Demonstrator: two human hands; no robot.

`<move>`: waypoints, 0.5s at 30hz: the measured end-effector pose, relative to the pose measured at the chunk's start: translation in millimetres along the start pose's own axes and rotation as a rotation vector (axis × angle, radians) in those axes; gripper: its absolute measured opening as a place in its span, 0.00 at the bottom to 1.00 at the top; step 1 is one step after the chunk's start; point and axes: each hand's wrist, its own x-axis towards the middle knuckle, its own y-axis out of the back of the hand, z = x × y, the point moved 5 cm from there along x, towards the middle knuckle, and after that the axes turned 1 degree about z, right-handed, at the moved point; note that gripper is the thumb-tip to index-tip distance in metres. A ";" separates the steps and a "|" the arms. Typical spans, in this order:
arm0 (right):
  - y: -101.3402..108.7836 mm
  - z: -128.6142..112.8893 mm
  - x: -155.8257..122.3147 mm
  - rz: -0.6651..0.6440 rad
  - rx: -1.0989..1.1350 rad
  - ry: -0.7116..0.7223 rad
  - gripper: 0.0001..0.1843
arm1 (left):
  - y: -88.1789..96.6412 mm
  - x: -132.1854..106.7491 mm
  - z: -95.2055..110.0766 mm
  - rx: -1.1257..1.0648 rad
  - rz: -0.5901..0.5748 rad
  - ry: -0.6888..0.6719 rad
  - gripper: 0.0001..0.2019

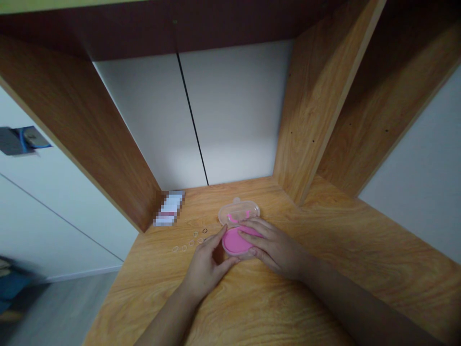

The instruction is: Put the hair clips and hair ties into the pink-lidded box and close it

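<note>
A small round pink case lies on the wooden desk, its clear hinged lid folded open toward the back. My right hand rests on the pink base, fingers stretched flat across its top and right side. At the case's left edge, my left hand has its thumb and fingers pressed against the rim. Several tiny rings or elastic bands lie scattered on the wood just left of the case.
A blurred small packet sits at the back left corner of the desk. Wooden side panels rise left and right of a white back wall. The desk's left edge drops to a grey floor.
</note>
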 end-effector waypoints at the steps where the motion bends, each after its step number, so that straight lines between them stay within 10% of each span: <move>1: 0.4 -0.6 0.1 0.022 0.000 0.019 0.25 | -0.1 -0.1 -0.8 -0.008 -0.001 0.007 0.37; 15: 2.5 -12.6 0.6 0.195 0.018 0.133 0.10 | 0.3 1.4 -1.9 -0.100 0.011 0.080 0.38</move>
